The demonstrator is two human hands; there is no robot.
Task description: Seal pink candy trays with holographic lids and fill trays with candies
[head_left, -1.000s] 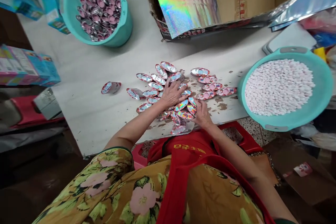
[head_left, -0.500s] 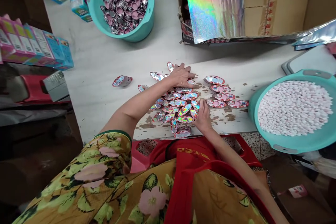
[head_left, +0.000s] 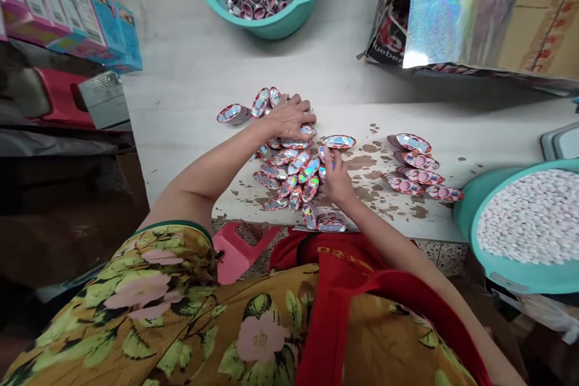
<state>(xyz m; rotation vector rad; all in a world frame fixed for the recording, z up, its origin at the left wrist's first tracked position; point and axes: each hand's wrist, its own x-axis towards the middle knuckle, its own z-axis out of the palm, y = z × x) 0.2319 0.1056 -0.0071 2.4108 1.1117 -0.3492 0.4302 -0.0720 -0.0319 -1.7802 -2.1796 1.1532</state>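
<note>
Several small foil pouches (head_left: pixel 299 162) stand packed together on the table, their oval mouths upward with shiny rainbow insides and red printed edges. My left hand (head_left: pixel 293 118) lies over the far side of this cluster, fingers spread and touching the pouches under it. Along the right side, my right hand (head_left: pixel 338 182) has its fingers closed around the edge of a pouch (head_left: pixel 324 154); part of that pouch is hidden. Just beyond stands a single pouch (head_left: pixel 340 142). Farther right is a small group of pouches, some with a round pink cap (head_left: pixel 420 161) in the mouth.
A turquoise tub (head_left: pixel 266 29) of pink and silver caps stands at the back. Another turquoise tub (head_left: pixel 465 208), full of small white pieces, is at the right edge. A cardboard box (head_left: pixel 384 42) with holographic film is back right. Printed boxes (head_left: pixel 97 27) line the left.
The view has shifted. The pouch that stood apart on the left is now close to the cluster. My right hand has moved up the cluster's side, and one pouch stands a little apart there.
</note>
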